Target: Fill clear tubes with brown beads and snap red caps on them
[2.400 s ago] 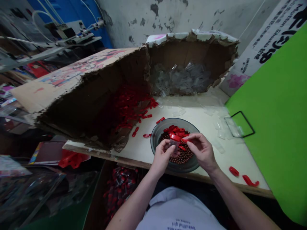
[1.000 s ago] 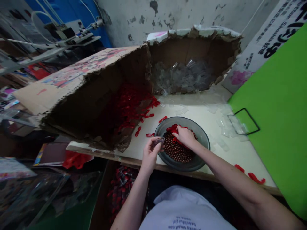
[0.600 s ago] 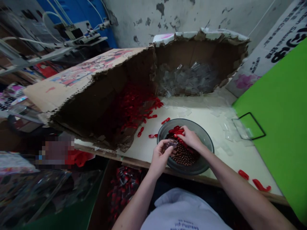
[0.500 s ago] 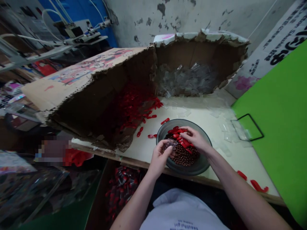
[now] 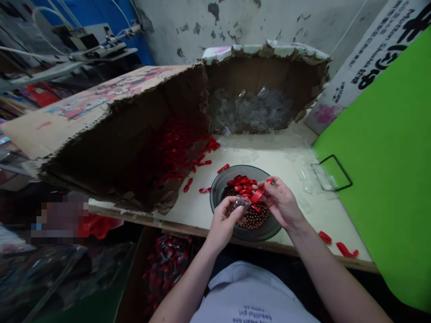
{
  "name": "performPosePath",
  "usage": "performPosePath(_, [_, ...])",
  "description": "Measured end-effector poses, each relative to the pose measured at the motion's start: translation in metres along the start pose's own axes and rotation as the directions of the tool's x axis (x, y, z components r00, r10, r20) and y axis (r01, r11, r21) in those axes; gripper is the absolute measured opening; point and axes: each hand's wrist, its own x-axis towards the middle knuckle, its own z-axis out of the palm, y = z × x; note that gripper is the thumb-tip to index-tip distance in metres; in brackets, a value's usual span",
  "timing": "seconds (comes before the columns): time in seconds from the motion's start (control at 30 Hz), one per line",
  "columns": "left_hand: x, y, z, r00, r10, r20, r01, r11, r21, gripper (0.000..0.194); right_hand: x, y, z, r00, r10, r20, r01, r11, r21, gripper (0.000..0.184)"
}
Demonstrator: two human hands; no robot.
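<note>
A grey bowl (image 5: 215, 211) near the table's front edge contains small round brown beads (image 5: 256, 218) and a heap of red plastic pieces (image 5: 239, 183). Over the bowl, my left hand (image 5: 223, 220) pinches a small clear plastic case (image 5: 243, 203) with some brown beads visible in it. My right hand (image 5: 282, 202) is closed on a red plastic piece (image 5: 258, 194), held just right of the clear case. The two held parts are close together; whether they touch I cannot tell.
A cardboard box on its side (image 5: 111, 134) spills red pieces (image 5: 175, 146) on the left. Another box (image 5: 296, 74) behind holds clear cases (image 5: 256, 107). A green panel (image 5: 380, 148) stands right. Below the table edge is a box of red-and-clear pieces (image 5: 170, 260).
My right hand has lifted a red piece out of the heap in the bowl and turned towards the left hand. My left hand still holds the clear case. The view has shifted slightly.
</note>
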Motion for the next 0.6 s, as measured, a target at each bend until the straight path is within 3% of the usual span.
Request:
performPosePath(0.13, [0.000,-0.009,0.014,0.999,-0.040,0.027,0.041,0.998,-0.046,0.025,-0.007,0.000,0.010,0.974,-0.207,-0.096,0.209,0.978,0.007,0.035])
performPosePath(0.23, [0.002,-0.012,0.024,0.998,-0.051,0.042,0.055,0.993,-0.107,0.025,-0.016,0.002,0.017,0.954,-0.283,-0.098,0.281,0.959,-0.028,0.036])
performPosePath(0.47, [0.007,-0.005,0.027,0.999,-0.025,0.030,0.028,0.995,-0.092,0.028,-0.028,0.010,0.010,0.938,-0.347,0.004,0.338,0.910,-0.241,0.029])
performPosePath(0.6, [0.006,-0.003,0.025,0.999,-0.029,0.023,0.030,0.999,-0.042,0.028,-0.031,0.007,0.003,0.960,-0.271,0.065,0.274,0.876,-0.397,0.028])
